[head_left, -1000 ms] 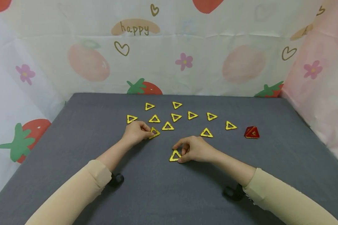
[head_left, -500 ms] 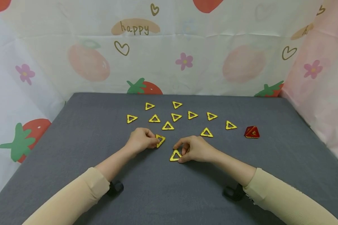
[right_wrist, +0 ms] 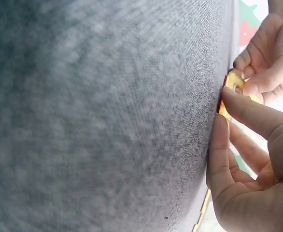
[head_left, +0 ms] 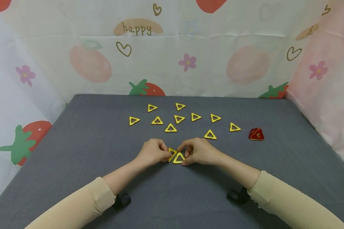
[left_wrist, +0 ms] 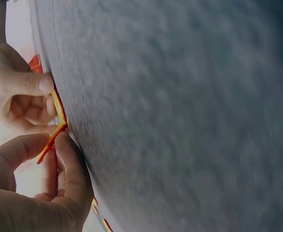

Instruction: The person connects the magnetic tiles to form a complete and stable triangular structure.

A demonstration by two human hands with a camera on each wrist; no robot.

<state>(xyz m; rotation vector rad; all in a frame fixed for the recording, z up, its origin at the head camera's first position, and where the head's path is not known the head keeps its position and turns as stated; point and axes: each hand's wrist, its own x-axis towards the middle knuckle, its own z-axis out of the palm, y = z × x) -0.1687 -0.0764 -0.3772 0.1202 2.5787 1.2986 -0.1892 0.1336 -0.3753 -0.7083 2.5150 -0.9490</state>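
Pinched in left hand [head_left: 155, 152] and right hand [head_left: 200, 152]: yellow triangles [head_left: 177, 162], red-edged only in wrist views

Head view high, forward-down; wrist views close, sharing left hand [head_left: 153, 152], right hand [head_left: 201, 152].

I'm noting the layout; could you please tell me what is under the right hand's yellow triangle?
Grey cloth shows through the open middle of the yellow triangle, which the right hand holds; anything beneath its frame is covered.
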